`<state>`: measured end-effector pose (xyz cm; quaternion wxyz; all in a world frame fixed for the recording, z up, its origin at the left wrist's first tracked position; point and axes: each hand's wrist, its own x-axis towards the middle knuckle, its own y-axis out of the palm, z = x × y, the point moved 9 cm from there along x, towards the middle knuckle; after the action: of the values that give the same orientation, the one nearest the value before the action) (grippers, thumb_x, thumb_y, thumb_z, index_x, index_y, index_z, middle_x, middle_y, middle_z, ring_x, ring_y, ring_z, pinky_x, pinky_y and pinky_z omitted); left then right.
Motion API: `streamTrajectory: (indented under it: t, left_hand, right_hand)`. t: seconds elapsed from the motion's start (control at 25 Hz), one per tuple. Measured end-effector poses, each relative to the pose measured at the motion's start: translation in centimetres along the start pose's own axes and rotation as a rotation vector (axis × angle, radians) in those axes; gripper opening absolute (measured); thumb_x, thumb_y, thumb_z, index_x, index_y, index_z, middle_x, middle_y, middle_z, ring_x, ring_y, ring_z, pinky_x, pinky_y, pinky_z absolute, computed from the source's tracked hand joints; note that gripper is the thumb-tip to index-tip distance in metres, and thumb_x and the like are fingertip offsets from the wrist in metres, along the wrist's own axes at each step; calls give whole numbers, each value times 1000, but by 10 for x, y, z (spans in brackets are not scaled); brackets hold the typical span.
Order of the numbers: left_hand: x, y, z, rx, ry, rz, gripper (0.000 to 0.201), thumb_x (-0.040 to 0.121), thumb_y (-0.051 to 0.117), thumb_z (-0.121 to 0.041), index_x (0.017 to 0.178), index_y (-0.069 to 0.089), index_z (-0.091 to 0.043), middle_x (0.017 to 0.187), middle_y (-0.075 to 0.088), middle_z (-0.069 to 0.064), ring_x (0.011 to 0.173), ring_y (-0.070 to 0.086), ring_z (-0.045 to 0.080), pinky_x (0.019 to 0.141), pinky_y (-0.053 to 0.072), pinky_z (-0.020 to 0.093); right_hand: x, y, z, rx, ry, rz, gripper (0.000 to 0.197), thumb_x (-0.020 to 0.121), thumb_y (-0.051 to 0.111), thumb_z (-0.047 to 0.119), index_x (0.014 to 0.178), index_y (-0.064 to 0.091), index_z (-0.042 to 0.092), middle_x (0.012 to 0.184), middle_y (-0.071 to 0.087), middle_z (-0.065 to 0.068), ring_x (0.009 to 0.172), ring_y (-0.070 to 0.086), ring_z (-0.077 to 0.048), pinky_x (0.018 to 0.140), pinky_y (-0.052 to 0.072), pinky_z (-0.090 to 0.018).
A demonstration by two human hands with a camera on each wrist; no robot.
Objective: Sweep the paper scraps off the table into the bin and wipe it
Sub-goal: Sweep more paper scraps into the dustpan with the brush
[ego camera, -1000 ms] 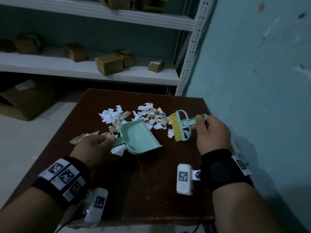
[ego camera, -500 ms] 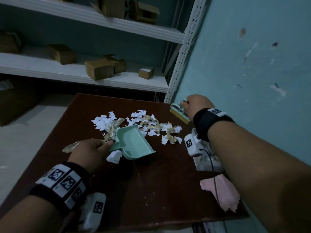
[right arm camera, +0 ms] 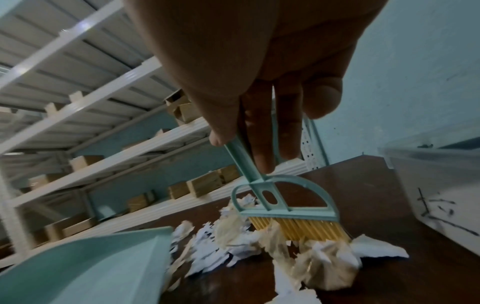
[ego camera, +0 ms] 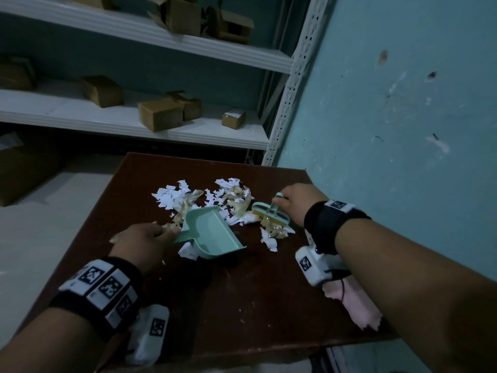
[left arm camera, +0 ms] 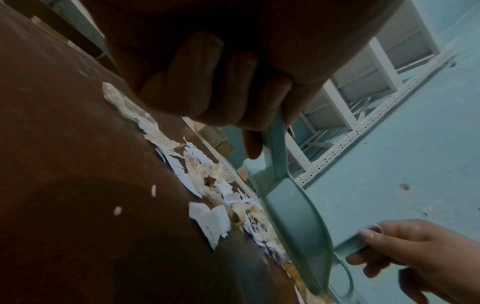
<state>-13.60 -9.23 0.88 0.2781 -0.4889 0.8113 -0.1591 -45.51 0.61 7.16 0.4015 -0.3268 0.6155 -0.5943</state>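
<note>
The left hand (ego camera: 146, 242) grips the handle of the one mint-green dustpan (ego camera: 212, 234), fingers curled round it, as the left wrist view shows. The pan lies on the brown table (ego camera: 242, 305) with its long axis running from the handle at the left toward the near right; its open mouth faces the near right corner, and its back wall is turned to the heap.

The right hand (ego camera: 300, 201) holds the handle of the one small brush (ego camera: 269, 212), thumb and fingers closed on the thin green stem. The handle rises away toward the wall side, and the yellow bristles (right arm camera: 301, 228) point down onto the table, their row set across the right end of the heap and touching crumpled scraps.

The paper scraps (ego camera: 204, 200) lie in one loose spread across the middle of the table, white and tan pieces mixed, too many and too overlapped to count. Most sit beyond the dustpan, a few just beside the bristles on the near side, and one white piece (ego camera: 187, 251) lies under the pan's handle.

One pink cloth (ego camera: 355, 305) lies at the table's right edge, partly hidden by the right forearm. A clear plastic container (right arm camera: 436, 185) shows at the right in the right wrist view.
</note>
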Motion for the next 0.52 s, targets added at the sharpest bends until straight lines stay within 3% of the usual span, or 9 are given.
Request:
streamTrajectory:
  t: [0.16, 0.32, 0.52]
  left_hand:
    - [-2, -5, 3, 23, -4, 6, 40, 101, 60, -44, 83, 72, -10, 66, 62, 8, 50, 52, 15, 43, 36, 24]
    - [-4, -5, 4, 44, 8, 16, 41, 100, 60, -44, 83, 74, -9, 66, 63, 8, 51, 52, 16, 45, 37, 25]
    - [-5, -8, 4, 32, 14, 5, 40, 100, 61, -43, 79, 72, -10, 61, 61, 6, 45, 50, 14, 41, 36, 22]
  right_hand:
    - [-35, -8, 11, 13, -56, -25, 43, 108, 47, 49, 76, 57, 22, 75, 59, 0, 72, 57, -20, 70, 47, -37]
    - [-31, -36, 1, 18, 21, -134, 41, 110, 44, 46, 81, 60, 22, 78, 61, 0, 74, 59, -17, 70, 47, -36]
    - [-10, -7, -9, -20, 118, -18, 42, 109, 47, 47, 79, 57, 18, 81, 60, -3, 81, 61, -24, 74, 49, -36]
